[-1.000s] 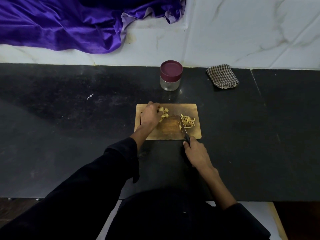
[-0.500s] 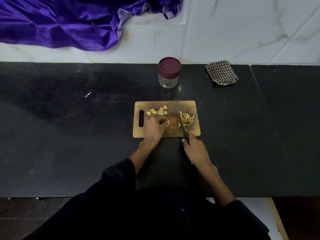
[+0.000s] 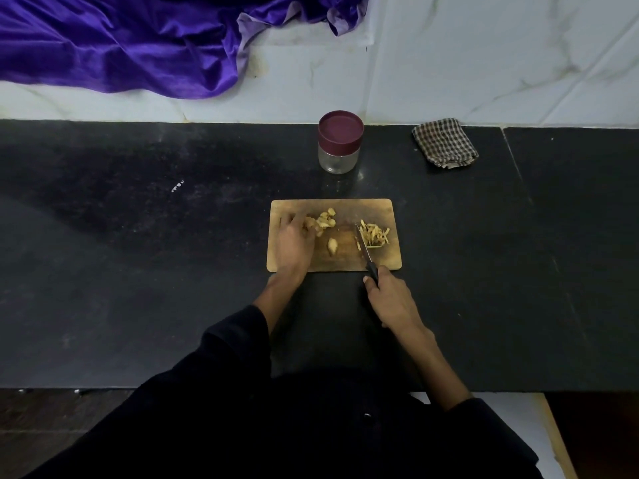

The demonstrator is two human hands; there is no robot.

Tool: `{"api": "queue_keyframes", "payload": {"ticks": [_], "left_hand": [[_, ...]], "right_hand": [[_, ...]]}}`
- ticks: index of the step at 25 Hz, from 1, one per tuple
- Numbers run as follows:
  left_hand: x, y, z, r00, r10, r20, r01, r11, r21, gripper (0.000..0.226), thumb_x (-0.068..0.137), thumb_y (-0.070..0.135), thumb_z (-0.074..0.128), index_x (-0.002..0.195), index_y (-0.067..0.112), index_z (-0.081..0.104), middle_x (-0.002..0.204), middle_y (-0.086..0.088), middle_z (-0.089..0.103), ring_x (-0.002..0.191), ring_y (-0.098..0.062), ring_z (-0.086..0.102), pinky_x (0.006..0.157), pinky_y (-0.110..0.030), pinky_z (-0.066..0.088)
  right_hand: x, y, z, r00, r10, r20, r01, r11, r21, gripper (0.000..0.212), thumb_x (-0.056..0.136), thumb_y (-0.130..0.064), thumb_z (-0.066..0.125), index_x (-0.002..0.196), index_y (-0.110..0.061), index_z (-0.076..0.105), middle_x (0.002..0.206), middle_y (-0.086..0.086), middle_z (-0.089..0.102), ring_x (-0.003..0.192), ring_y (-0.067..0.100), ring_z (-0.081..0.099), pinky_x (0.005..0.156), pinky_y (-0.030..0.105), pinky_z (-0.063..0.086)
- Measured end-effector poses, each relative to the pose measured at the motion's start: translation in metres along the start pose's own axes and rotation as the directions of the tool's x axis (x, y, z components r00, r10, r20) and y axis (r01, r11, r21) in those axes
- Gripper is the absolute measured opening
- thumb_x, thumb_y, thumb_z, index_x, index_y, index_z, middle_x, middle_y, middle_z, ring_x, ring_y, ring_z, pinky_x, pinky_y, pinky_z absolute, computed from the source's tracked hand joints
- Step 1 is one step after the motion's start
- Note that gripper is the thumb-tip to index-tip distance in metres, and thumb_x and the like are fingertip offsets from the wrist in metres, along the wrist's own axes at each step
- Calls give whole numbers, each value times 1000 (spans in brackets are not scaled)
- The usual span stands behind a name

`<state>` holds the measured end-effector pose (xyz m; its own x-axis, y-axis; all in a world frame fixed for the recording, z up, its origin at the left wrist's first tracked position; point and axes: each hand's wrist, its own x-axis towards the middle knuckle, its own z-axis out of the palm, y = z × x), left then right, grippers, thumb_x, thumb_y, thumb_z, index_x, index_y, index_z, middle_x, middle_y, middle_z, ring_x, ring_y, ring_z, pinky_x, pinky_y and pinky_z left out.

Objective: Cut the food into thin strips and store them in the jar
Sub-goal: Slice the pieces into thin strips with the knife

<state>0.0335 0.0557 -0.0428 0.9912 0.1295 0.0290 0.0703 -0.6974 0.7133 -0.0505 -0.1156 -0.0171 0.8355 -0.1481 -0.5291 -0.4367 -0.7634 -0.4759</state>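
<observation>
A wooden cutting board (image 3: 345, 207) lies on the black counter. A pile of pale food chunks (image 3: 325, 219) sits at its upper left, and one chunk (image 3: 332, 246) lies alone in the middle. Thin cut strips (image 3: 375, 233) are heaped on the right. My left hand (image 3: 294, 242) rests on the board's left side, its fingers curled on a chunk at the pile's edge. My right hand (image 3: 390, 300) grips the black handle of a knife (image 3: 363, 245), whose blade lies on the board just left of the strips. The glass jar (image 3: 339, 157) with its maroon lid on stands behind the board.
A folded checkered cloth (image 3: 445, 143) lies at the back right of the counter (image 3: 138, 271). Purple fabric (image 3: 121, 39) drapes over the white marble ledge at the back left. The counter's front edge runs just in front of my body.
My left hand carried a chunk from the pile to the board's middle, left it there, and went back to the pile. The right hand and knife stayed put.
</observation>
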Motion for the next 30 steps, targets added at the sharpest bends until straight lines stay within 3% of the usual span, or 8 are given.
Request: {"api": "queue_keyframes", "payload": {"ticks": [5,12,17,19,24,30], "left_hand": [[8,-5,-6,994,-29,104,17,993,114,33,93,21,58,126,20,58,118,-1,51,98,-16,56,73,-23,38],[15,-1,-12,994,26,102,-33,997,70,17,86,17,66,103,19,64,105,3,59,87,-9,54,70,-23,38],[13,2,-19,999,18,27,-14,991,-135,15,86,12,66,98,20,70,91,10,69,83,-6,63,76,-26,53],[12,6,-17,994,57,91,-41,983,-177,15,85,11,67,99,15,73,95,5,72,85,-5,64,80,-23,52],[13,18,-5,923,123,364,-133,991,1,13,88,13,64,96,16,73,106,0,68,99,-11,60,87,-26,46],[15,23,-4,909,164,383,-201,978,59,16,90,12,61,100,17,72,108,3,68,98,-9,61,85,-24,46]], "right_hand": [[0,0,-1,1000,3,-1,-3,1000,6,28,103,-35,43,124,-16,48,109,8,60,101,27,63,83,49,57],[-2,-1,-1,1000,-8,6,8,1000,-2,29,104,-35,43,123,-15,49,109,8,59,101,26,62,83,50,57],[0,0,-2,1000,4,26,-4,1000,7,29,104,-34,43,126,-16,47,103,4,58,98,23,63,83,48,57],[-1,1,-1,1000,1,24,-1,1000,4,30,104,-34,43,127,-15,47,108,7,60,100,26,64,83,49,57],[-2,2,-2,1000,-5,-6,5,1000,10,29,103,-35,43,125,-15,48,111,11,62,102,30,63,84,51,56],[-2,7,-1,1000,3,-16,-3,1000,25,27,103,-35,44,121,-15,48,105,9,61,97,28,64,81,51,57]]}}
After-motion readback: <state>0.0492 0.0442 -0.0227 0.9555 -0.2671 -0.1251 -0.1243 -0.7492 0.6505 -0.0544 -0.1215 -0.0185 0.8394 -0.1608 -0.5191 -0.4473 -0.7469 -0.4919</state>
